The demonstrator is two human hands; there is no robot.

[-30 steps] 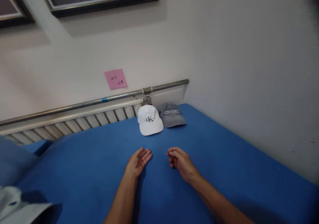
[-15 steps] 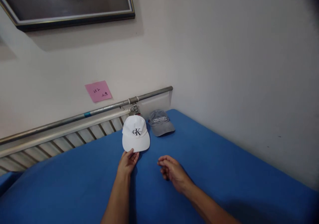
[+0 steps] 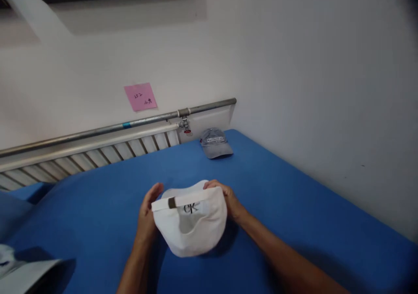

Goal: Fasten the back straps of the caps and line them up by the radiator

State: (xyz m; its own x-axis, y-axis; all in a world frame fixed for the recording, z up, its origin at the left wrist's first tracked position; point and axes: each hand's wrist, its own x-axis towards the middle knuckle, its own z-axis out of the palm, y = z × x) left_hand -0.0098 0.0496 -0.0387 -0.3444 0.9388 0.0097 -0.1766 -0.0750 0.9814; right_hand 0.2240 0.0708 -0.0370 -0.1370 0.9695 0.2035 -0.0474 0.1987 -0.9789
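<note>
Counting caps, we find three: one white cloth cap (image 3: 204, 235) with a rear strap (image 3: 192, 198) between the fingers of our left hand (image 3: 146, 215) and right hand (image 3: 231, 203), one grey cloth cap (image 3: 216, 145) with pale lettering beyond them on the blue tabletop (image 3: 107, 215), and one whitish brimmed cap (image 3: 34, 273), cut off, well left of our left fingers. One square pink paper note (image 3: 140, 97) is on the wall (image 3: 303, 80) beyond. Our forearms (image 3: 138, 255) reach forward; the right hand bends inward, fingers gripping the white cap's edge. The left hand stands upright opposite; we cannot tell whether its fingers grip. Half a second ago the white cap sat beside the grey one, front toward us, left fingers at its brim; now the strap faces us.
</note>
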